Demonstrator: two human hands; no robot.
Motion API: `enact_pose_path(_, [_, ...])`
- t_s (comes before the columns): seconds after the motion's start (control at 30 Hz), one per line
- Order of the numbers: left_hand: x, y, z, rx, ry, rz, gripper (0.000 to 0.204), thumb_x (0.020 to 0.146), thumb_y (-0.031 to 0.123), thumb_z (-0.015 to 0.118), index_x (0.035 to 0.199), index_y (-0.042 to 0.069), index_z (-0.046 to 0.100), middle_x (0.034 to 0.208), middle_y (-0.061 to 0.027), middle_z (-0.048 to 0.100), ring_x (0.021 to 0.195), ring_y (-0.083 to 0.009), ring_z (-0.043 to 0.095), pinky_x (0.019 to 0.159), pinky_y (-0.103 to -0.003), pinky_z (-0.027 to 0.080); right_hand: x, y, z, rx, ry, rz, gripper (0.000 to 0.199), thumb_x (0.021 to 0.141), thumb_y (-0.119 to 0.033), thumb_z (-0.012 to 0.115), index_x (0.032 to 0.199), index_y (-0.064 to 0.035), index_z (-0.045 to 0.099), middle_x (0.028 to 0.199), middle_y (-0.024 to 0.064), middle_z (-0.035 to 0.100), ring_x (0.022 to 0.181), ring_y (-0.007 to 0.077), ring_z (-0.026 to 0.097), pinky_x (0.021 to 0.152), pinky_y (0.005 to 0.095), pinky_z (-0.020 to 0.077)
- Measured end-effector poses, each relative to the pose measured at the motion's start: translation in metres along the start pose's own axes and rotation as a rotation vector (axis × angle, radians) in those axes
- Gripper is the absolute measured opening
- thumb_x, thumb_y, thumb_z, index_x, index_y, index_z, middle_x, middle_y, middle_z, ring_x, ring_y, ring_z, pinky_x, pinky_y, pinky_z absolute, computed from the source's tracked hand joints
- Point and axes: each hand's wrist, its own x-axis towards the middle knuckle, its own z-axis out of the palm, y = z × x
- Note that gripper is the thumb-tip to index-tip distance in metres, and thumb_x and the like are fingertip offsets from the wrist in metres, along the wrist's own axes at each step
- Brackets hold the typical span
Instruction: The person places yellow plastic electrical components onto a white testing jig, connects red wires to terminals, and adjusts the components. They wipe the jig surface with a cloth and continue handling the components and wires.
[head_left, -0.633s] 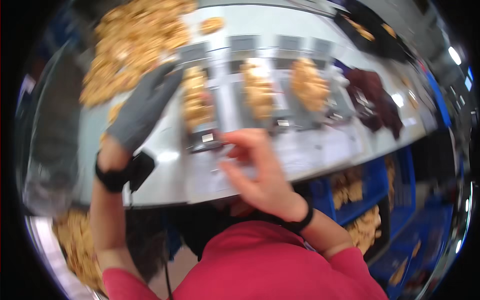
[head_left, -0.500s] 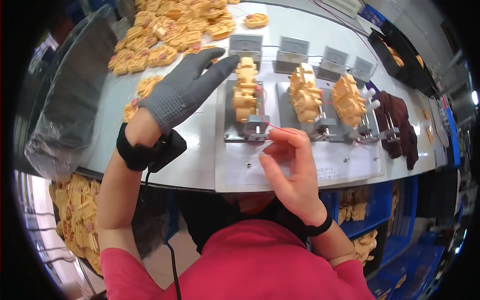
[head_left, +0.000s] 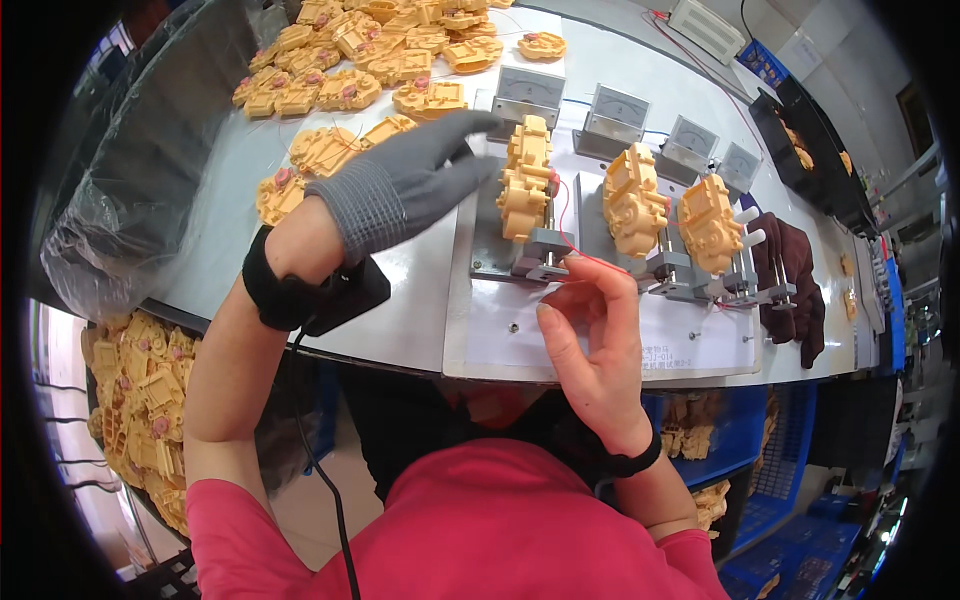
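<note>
My left hand, in a grey glove, reaches from the left with fingers stretched out and thumb apart. Its fingertips are beside the nearest yellow plastic gear housing, which stands upright in a grey metal fixture. My bare right hand is just below that fixture. Its fingers are bent, with the index fingertip at the fixture's front and a gap to the thumb. A thin red wire runs from the housing to the index finger; whether the hidden fingers touch its end I cannot tell.
Two more yellow housings stand in fixtures to the right, with several analog meters behind. Loose housings are heaped at the far left beside a plastic-lined bin. A dark brown cloth lies at the right.
The view has shifted, so the bench things appear further right. My left hand has come slightly lower beside the nearest housing; my right hand stays at the fixture's front.
</note>
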Motion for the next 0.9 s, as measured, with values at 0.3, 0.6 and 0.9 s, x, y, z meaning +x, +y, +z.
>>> enact_pose_path(0.3, [-0.015,0.006,0.009,-0.096,-0.083,0.047,0.056,0.097,0.018,0.052,0.146,-0.001,0.034,0.095,-0.0063,0.062,0.088,-0.0110,0.057,0.082,-0.026,0.047,0.000,-0.005,0.002,-0.056,-0.054,-0.019,0.050,0.085,0.006,0.063,0.130,-0.0016,0.045,0.118,0.0089,0.050,0.094,0.0143,0.058,0.087,0.0294,0.0481])
enact_pose_path(0.6, [-0.024,0.019,0.008,-0.137,-0.045,0.050,0.060,0.095,0.021,0.058,0.148,0.002,0.034,0.108,-0.0112,0.062,0.098,-0.0151,0.058,0.089,-0.029,0.047,0.000,-0.004,0.004,-0.004,-0.009,-0.023,0.051,0.081,0.003,0.070,0.128,-0.0026,0.050,0.118,0.0116,0.053,0.089,0.0153,0.060,0.080,0.0290,0.0483])
enact_pose_path(0.9, [-0.030,0.004,0.015,-0.166,0.147,0.071,0.056,0.093,0.021,0.060,0.145,0.010,0.042,0.116,-0.0120,0.059,0.102,-0.0180,0.059,0.088,-0.031,0.050,-0.007,0.000,-0.002,0.038,0.016,0.007,0.053,0.081,0.008,0.066,0.129,0.0007,0.045,0.125,0.0140,0.049,0.094,0.0169,0.059,0.088,0.0310,0.0483])
